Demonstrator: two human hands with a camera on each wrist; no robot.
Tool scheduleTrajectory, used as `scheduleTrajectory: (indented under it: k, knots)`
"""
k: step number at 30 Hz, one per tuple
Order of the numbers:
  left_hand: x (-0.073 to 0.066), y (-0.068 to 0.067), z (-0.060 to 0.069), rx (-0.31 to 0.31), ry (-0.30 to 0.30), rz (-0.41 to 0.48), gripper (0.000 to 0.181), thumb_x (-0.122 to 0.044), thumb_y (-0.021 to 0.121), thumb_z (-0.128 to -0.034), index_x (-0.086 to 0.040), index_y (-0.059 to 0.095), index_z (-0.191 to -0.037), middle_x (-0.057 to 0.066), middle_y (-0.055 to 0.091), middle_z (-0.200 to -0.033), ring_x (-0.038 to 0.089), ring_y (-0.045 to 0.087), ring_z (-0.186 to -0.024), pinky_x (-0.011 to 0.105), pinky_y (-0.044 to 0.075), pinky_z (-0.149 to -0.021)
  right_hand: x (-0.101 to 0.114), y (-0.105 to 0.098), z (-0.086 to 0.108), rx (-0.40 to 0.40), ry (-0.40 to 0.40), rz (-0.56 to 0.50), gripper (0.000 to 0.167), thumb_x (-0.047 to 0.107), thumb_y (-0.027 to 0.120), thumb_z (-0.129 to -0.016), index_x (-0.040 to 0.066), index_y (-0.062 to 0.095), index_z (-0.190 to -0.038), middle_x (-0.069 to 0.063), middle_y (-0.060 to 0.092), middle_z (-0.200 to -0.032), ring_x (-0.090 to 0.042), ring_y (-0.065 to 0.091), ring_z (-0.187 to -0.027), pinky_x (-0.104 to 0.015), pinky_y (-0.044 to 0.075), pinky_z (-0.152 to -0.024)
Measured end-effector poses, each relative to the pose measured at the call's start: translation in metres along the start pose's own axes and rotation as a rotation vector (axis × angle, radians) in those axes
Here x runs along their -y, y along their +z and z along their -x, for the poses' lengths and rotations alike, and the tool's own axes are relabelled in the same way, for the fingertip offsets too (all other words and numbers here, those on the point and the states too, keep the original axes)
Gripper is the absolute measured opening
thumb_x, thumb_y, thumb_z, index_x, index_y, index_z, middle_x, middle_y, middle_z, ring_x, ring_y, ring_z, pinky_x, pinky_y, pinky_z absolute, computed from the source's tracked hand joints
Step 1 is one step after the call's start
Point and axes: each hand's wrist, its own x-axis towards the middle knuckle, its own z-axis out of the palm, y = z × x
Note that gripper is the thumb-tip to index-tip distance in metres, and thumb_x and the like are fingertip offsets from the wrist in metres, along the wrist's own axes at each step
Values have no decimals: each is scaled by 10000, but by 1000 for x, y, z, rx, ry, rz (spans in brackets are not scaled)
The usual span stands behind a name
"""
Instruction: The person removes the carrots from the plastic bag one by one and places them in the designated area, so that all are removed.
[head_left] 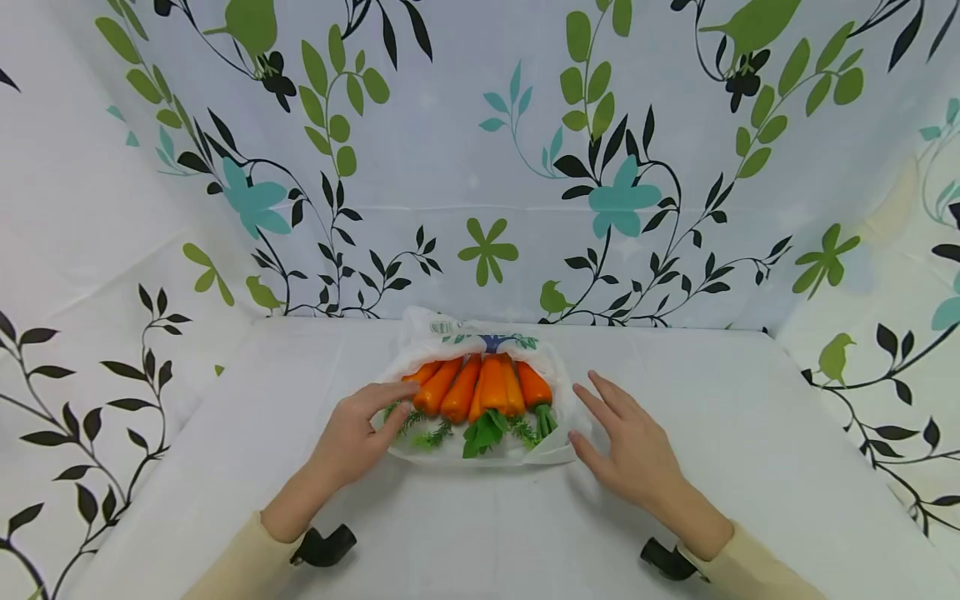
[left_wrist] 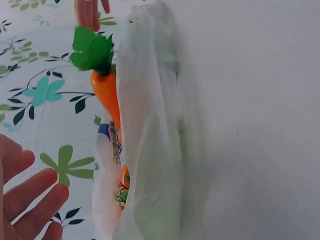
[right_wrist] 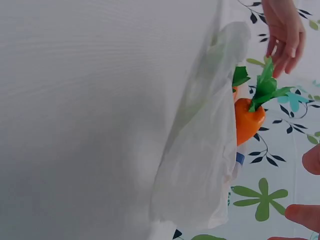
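Observation:
Several orange carrots (head_left: 459,390) with green tops lie side by side in a white plastic bag (head_left: 558,454), whose opened top shows them. One carrot (left_wrist: 105,95) with a broad leafy top sticks up above the bag's rim in the left wrist view. That raised carrot (right_wrist: 247,120) also shows in the right wrist view. My left hand (head_left: 360,437) hovers at the bag's left side, fingers loosely bent over the leftmost carrots; whether it touches them I cannot tell. At the bag's right edge, my right hand (head_left: 630,450) has its fingers spread and holds nothing.
The bag stands on a white-covered table (head_left: 480,533), near its back edge. Behind it hangs a cloth (head_left: 420,167) patterned with leaves, flowers and birds. Black wrist cameras (head_left: 324,546) are strapped below both hands.

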Motion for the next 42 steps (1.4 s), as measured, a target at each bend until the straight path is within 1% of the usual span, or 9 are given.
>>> scheduleTrajectory:
  k: [5, 8, 13, 21, 25, 29, 32, 35, 42]
  knots:
    - [8, -6, -1, -20, -219, 186, 233, -127, 624, -989, -120, 716, -1202, -22, 702, -1182, 149, 641, -1067, 256, 506, -923, 5, 7, -11, -7, 68, -129, 544, 316, 675, -914, 113, 573, -1408, -103, 498, -1479, -330, 508, -1299, -552, 499, -948]
    - [13, -7, -2, -27, -290, 232, 231, -150, 593, -1010, -130, 711, -1208, -13, 700, -1180, 140, 634, -1044, 240, 512, -882, 8, 13, -18, -3, 94, -200, 510, 293, 664, -928, 110, 584, -1397, -94, 512, -1468, -323, 512, -1299, -558, 476, -979]
    - [24, -9, -6, -23, -348, 256, 246, -149, 574, -1019, -107, 696, -1228, 38, 686, -1214, 192, 627, -1073, 249, 505, -887, 11, 22, -26, 13, 119, -275, 480, 276, 645, -949, 117, 587, -1398, -84, 528, -1456, -312, 505, -1312, -550, 443, -1022]
    - [47, -12, -9, 36, -443, 307, 298, -172, 572, -1022, -80, 658, -1292, 71, 565, -1411, 256, 474, -1323, 230, 435, -976, 15, 30, -40, 14, 128, -372, 461, 235, 665, -946, 84, 600, -1377, -87, 583, -1397, -325, 534, -1284, -543, 426, -1042]
    - [56, -13, -11, 76, -497, 338, 312, -191, 575, -1021, -64, 654, -1294, 87, 524, -1451, 277, 398, -1386, 390, 431, -1048, 17, 37, -47, 30, 134, -436, 417, 204, 668, -945, 95, 624, -1345, -82, 625, -1340, -322, 587, -1215, -518, 484, -988]
    - [64, -13, -11, 126, -533, 360, 325, -199, 573, -1020, -62, 650, -1304, 101, 501, -1473, 310, 325, -1430, 542, 362, -1093, 22, 43, -55, 63, 153, -525, 383, 169, 672, -938, 104, 648, -1314, -79, 637, -1314, -321, 638, -1109, -497, 540, -896]
    - [68, -12, -11, 169, -550, 382, 328, -206, 579, -1016, -77, 651, -1309, 96, 480, -1493, 323, 291, -1447, 575, 316, -1115, 29, 46, -63, 91, 173, -577, 377, 166, 688, -925, 92, 664, -1294, -79, 638, -1305, -314, 636, -1107, -496, 534, -913]
    - [72, -11, -11, 211, -555, 400, 323, -205, 591, -1009, -87, 658, -1303, 94, 464, -1507, 331, 275, -1453, 586, 284, -1128, 35, 48, -71, 116, 186, -589, 387, 187, 713, -911, 92, 673, -1284, -77, 632, -1312, -301, 601, -1176, -493, 506, -964]
    - [81, -6, -9, 269, -591, 399, 329, -218, 626, -986, -102, 664, -1291, 128, 481, -1480, 393, 359, -1378, 615, 272, -1115, 41, 58, -82, 193, 221, -638, 444, 279, 762, -889, 87, 673, -1279, -133, 564, -1399, -308, 543, -1245, -487, 494, -977]
